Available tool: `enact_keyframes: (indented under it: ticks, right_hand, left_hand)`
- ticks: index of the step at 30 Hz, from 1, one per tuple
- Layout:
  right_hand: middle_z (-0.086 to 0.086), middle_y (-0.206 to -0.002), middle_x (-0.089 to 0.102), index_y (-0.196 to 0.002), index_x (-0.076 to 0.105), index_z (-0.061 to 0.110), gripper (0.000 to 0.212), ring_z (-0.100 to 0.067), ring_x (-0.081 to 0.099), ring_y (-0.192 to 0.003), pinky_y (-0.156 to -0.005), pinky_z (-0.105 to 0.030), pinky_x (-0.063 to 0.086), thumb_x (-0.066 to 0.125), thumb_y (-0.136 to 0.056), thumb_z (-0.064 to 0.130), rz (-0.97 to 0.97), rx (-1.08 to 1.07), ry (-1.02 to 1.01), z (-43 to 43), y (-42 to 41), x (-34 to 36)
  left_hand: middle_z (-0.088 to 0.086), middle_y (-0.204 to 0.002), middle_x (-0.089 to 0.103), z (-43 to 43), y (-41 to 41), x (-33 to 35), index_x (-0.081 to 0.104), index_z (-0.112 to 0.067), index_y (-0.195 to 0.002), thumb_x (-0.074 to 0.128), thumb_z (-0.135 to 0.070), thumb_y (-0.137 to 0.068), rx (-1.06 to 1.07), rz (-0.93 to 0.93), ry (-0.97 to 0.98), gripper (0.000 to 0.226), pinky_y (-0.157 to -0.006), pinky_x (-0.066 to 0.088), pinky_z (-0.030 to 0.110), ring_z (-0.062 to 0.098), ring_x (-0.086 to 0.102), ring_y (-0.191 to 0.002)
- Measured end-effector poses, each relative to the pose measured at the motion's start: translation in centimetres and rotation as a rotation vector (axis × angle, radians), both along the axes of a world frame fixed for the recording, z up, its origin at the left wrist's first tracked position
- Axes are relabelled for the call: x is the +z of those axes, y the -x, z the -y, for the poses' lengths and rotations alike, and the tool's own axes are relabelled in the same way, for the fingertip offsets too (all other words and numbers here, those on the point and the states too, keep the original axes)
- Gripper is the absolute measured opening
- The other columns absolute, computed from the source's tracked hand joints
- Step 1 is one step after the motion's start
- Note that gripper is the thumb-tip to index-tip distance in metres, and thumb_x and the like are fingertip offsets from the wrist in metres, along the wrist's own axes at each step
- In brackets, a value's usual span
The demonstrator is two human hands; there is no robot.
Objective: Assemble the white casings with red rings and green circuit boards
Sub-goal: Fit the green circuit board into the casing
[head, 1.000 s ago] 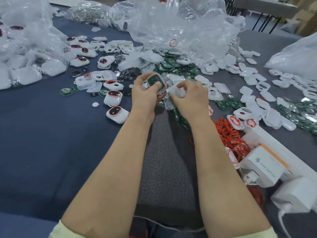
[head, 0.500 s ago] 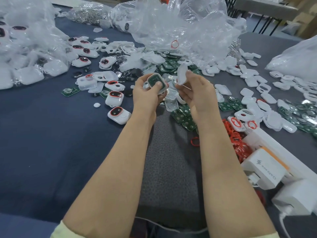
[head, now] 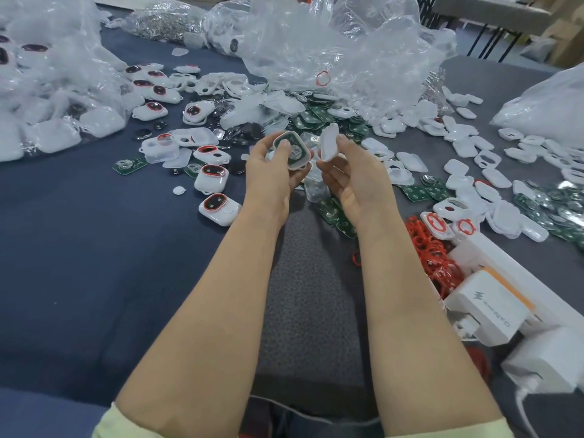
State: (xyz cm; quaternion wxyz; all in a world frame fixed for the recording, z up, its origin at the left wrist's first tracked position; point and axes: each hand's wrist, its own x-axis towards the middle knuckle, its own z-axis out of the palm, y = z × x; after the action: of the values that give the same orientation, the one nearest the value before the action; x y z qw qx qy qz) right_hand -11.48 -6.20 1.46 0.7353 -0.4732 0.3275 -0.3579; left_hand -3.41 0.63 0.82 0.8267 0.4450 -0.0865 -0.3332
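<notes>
Left hand [head: 271, 172] grips a casing [head: 292, 150] with the green board [head: 294, 150] inside, thumb on top. Right hand [head: 354, 175] pinches a white cover [head: 328, 142] just beside it, both above the table [head: 94, 248].

This is a small assembly workshop, a bench for handwork in bulk. A big crumpled clear plastic bag [head: 331, 49] sits at the far middle of a table [head: 79, 263] draped in dark blue cloth. Loose parts spill around it: white casings [head: 458, 147] to the right of the bag, green circuit boards [head: 319, 116] just in front of it, and a pile of red rings [head: 433, 260] well in front and to the right. Finished units [head: 218, 210] with red-rimmed windows lie in front of the bag to the left, near more bags [head: 47, 90] stuffed with similar pieces. Behind the bag stand another table on black legs [head: 493, 7] and cardboard boxes [head: 565, 36] — stockroom surroundings.
</notes>
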Motion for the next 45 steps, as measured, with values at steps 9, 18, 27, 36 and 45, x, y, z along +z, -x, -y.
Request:
enact_keyframes:
  ticks: [9,18,27,36,45]
  right_hand:
    - [-0.004,-0.082,0.064,-0.086,0.061,0.015,0.012,-0.01,0.066,-0.066,-0.063,-0.021,0.05,0.059,-0.093,0.024,-0.028,-0.01,0.027,0.2,-0.2,-0.3]
    - [-0.008,-0.086,0.062,-0.085,0.06,0.013,0.013,-0.013,0.064,-0.068,-0.064,-0.022,0.048,0.06,-0.093,0.022,-0.02,-0.012,0.032,0.3,-0.3,-0.2]
    - [-0.002,-0.076,0.064,-0.08,0.062,0.015,0.015,-0.012,0.065,-0.067,-0.064,-0.021,0.051,0.062,-0.091,0.024,-0.035,-0.021,0.054,0.3,-0.3,-0.3]
    - [0.0,-0.074,0.065,-0.081,0.062,0.015,0.013,-0.012,0.065,-0.067,-0.061,-0.019,0.05,0.062,-0.092,0.023,-0.014,-0.015,0.049,0.3,-0.3,-0.3]
    - [-0.006,-0.086,0.066,-0.093,0.06,0.011,0.012,-0.012,0.066,-0.072,-0.059,-0.017,0.05,0.06,-0.093,0.023,0.008,0.019,-0.004,0.3,-0.2,-0.2]
  left_hand:
    - [0.025,-0.128,0.057,0.0,-0.1,-0.1,0.051,-0.017,-0.098,0.043,0.0,-0.099,-0.006,0.004,-0.02,0.019,-0.069,0.055,0.029,0.032,0.065,-0.1]
    - [0.025,-0.127,0.058,-0.1,0.0,0.1,0.052,-0.018,-0.094,0.042,0.001,-0.099,-0.001,-0.006,-0.028,0.021,-0.07,0.055,0.029,0.031,0.065,-0.097]
    - [0.022,-0.117,0.062,0.1,0.0,-0.3,0.051,-0.022,-0.092,0.049,0.005,-0.095,0.005,0.107,-0.033,0.027,-0.065,0.055,0.025,0.024,0.067,-0.089]
    - [0.008,-0.092,0.065,0.2,-0.1,-0.9,0.05,-0.022,-0.094,0.047,0.007,-0.094,0.025,0.245,-0.026,0.029,-0.065,0.054,0.024,0.014,0.07,-0.076]
    - [0.021,-0.104,0.062,0.3,0.0,-0.8,0.049,-0.019,-0.094,0.046,0.009,-0.093,0.031,0.237,-0.053,0.027,-0.072,0.055,0.032,0.032,0.069,-0.089]
